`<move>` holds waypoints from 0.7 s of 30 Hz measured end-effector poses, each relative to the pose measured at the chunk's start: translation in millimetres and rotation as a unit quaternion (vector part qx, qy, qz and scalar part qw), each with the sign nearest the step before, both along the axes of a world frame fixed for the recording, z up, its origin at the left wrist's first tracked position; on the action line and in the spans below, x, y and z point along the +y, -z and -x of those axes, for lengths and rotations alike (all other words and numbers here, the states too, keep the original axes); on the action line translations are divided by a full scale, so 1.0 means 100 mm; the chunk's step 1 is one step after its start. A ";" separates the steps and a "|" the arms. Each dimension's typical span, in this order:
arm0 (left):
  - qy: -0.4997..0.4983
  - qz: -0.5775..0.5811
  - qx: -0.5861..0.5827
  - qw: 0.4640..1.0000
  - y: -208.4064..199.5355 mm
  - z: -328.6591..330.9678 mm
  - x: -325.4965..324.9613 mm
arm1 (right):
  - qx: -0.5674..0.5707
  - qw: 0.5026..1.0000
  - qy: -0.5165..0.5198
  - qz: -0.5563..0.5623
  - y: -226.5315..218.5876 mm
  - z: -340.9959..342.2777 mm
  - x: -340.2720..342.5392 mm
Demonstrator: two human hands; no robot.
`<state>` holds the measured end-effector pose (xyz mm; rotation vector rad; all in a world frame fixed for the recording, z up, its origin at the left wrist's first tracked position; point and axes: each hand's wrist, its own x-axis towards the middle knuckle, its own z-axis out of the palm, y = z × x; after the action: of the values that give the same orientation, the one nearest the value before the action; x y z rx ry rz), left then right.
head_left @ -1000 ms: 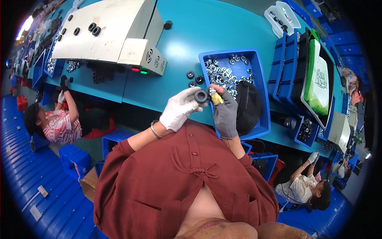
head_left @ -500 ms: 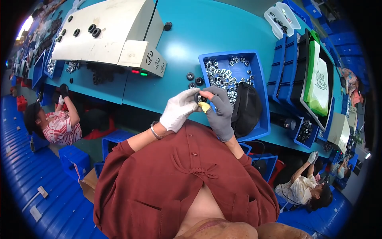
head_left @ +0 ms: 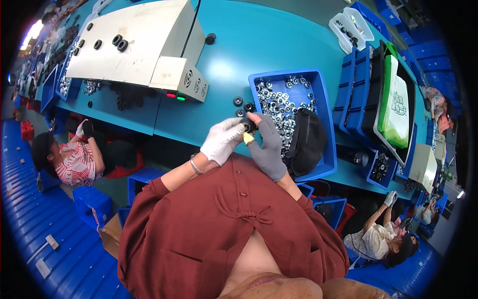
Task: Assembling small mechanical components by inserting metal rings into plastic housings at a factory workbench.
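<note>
In front of my chest, a small black ring-shaped wheel (head_left: 249, 124) is pinched between both hands. My left hand (head_left: 222, 141), in a white glove, closes on it from the left. My right hand (head_left: 269, 149), in a grey glove with a bare fingertip and yellow wrap on the thumb, grips its right side. Several similar black wheels (head_left: 238, 101) lie on the bench just beyond my hands. To the right, a blue tray (head_left: 326, 99) contains many shiny metal parts (head_left: 273, 97) and a black pouch (head_left: 307, 142).
A cream machine (head_left: 134, 42) with black rings on top stands at left on the turquoise bench (head_left: 234, 40). Stacked blue bins (head_left: 348, 92) and a green-white bag (head_left: 396, 107) are at right. Co-workers sit at left (head_left: 77, 157) and right (head_left: 373, 239).
Both hands and the wheel have shifted slightly left. My right fingers have moved around the wheel, and its dark side now shows more.
</note>
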<state>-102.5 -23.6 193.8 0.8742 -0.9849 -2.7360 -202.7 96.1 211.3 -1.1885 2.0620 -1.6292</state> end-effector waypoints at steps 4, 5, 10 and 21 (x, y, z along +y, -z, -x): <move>0.010 0.167 -0.006 0.986 0.00 -0.05 -0.02 | -0.206 0.978 -0.033 -0.028 0.10 0.02 0.08; 0.011 0.167 -0.006 0.986 -0.04 -0.05 -0.01 | -0.257 0.966 -0.032 -0.023 0.13 0.02 0.09; -0.022 0.347 0.019 0.937 -0.17 -0.04 0.04 | -0.256 0.966 -0.014 0.016 0.17 -0.01 0.08; 0.014 0.173 0.020 0.985 -0.03 0.02 -0.06 | -0.210 0.977 0.034 0.007 0.15 -0.04 0.01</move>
<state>-104.8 -29.3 196.3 0.7444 -1.4160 -2.4795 -198.4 97.5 196.4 -0.7014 1.8372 -1.7487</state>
